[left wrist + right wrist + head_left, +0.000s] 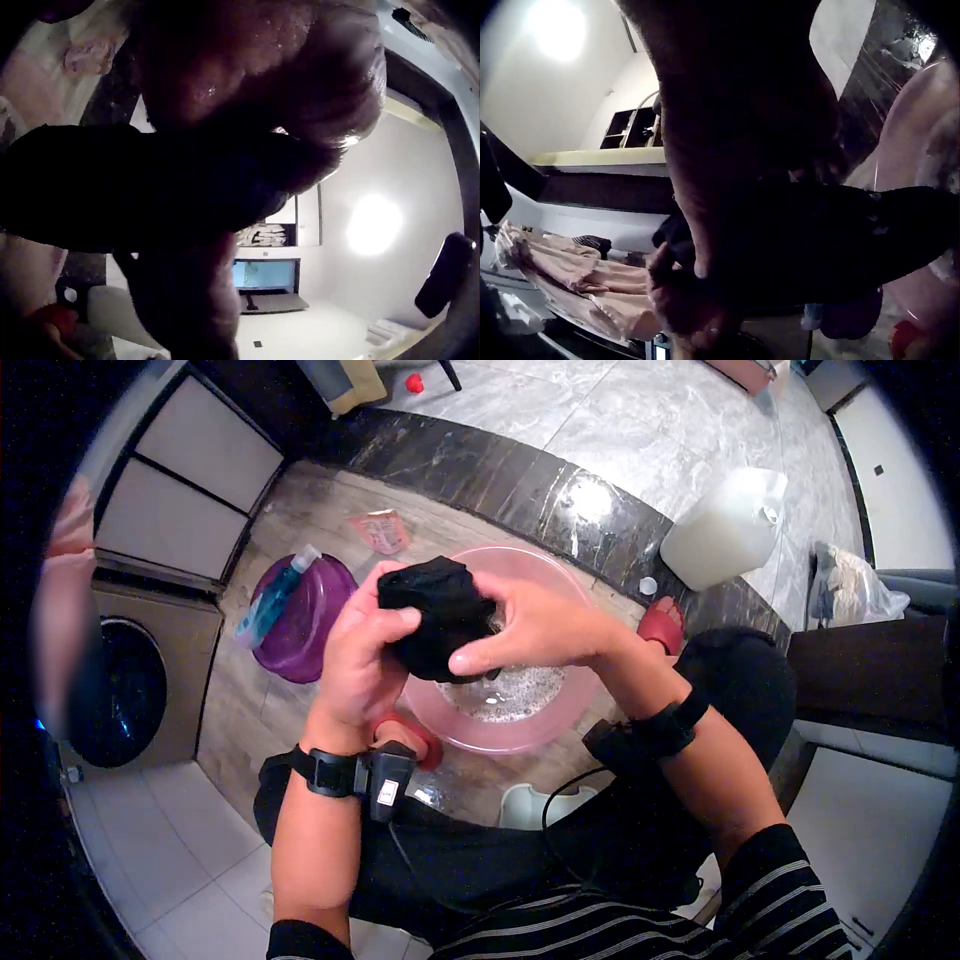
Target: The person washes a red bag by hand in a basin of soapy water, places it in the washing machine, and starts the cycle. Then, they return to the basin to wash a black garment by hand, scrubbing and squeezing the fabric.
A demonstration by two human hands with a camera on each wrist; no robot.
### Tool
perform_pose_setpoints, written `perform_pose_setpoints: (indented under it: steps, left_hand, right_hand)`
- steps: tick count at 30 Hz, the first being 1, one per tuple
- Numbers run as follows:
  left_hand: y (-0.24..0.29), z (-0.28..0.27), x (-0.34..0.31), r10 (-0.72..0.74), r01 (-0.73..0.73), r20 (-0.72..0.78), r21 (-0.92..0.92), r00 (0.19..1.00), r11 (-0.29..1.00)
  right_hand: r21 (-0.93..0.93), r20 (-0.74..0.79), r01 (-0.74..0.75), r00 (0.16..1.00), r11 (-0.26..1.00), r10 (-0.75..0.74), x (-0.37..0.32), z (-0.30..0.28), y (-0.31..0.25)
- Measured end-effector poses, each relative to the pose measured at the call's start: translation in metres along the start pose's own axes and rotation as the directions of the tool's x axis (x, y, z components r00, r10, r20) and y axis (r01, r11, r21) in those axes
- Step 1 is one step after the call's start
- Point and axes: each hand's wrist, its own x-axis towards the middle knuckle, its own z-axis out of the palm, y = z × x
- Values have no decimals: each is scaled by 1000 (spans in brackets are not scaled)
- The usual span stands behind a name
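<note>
A bunched, wet-looking black cloth is held up between both hands over a pink basin. My left hand grips its left side, thumb across the front. From the right, my right hand holds the other side, thumb in front and fingers behind. Foamy water shows in the basin below. In the left wrist view the cloth is a dark shape stretching left from the hand. The right wrist view shows the cloth reaching toward the basin rim; the hidden fingers are in shadow.
A purple basin with a blue bottle across it stands at left, near a pink packet. A washing machine is farther left. At right stand a white jug and a dark marble step. A white stool sits between the legs.
</note>
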Motion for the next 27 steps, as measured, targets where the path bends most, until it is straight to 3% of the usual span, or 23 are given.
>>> perform_pose_setpoints:
  steps: [1, 4, 9, 12, 13, 16, 17, 18, 20, 21, 22, 24, 27]
  left_hand:
    - [3, -1, -2, 27, -27, 11, -29, 1000, 999]
    - [13, 3, -5, 168, -174, -58, -129, 984, 976]
    - [25, -25, -5, 164, -215, -227, -222, 960, 951]
    - [32, -39, -3, 160, -228, -325, -182, 932, 957]
    - [35, -32, -4, 227, -267, -377, -57, 898, 962]
    - [39, -54, -6, 219, -119, -438, 244, 872, 962]
    - [40, -62, -6, 155, 33, -452, 381, 879, 924]
    - [38, -53, -7, 203, 91, -465, 535, 862, 840]
    - [35, -59, -9, 216, 266, -385, 861, 897, 433]
    - [32, -56, -10, 235, 216, -284, 937, 930, 275]
    - [31, -51, -13, 219, 177, -225, 960, 950, 219]
    - [31, -40, -13, 130, 257, -282, 949, 950, 181]
    - [40, -30, -11, 37, 298, -311, 933, 950, 200]
  right_hand:
    - [-110, -15, -31, 999, 993, 30, -3, 1, -7]
    - [86, 130, -235, 966, 968, 223, -5, 8, 12]
    - [51, 62, -229, 972, 972, 226, -2, 25, 40]
    - [-18, 20, -270, 963, 963, 270, 0, 21, 41]
    - [-21, 2, -292, 956, 956, 292, -2, 19, 44]
    - [-57, -52, -311, 950, 949, 308, -6, 16, 46]
    - [-75, -66, -309, 950, 948, 305, -7, 15, 46]
    - [-33, -65, -364, 930, 931, 361, -8, 14, 52]
    - [46, -62, -475, 877, 879, 477, -12, 11, 68]
    - [29, -104, -483, 869, 875, 483, -14, 9, 66]
    - [20, -125, -509, 853, 861, 507, -15, 7, 66]
    - [9, -167, -557, 818, 830, 551, -15, 6, 68]
    - [-292, -260, -620, 784, 728, 564, -11, 0, 86]
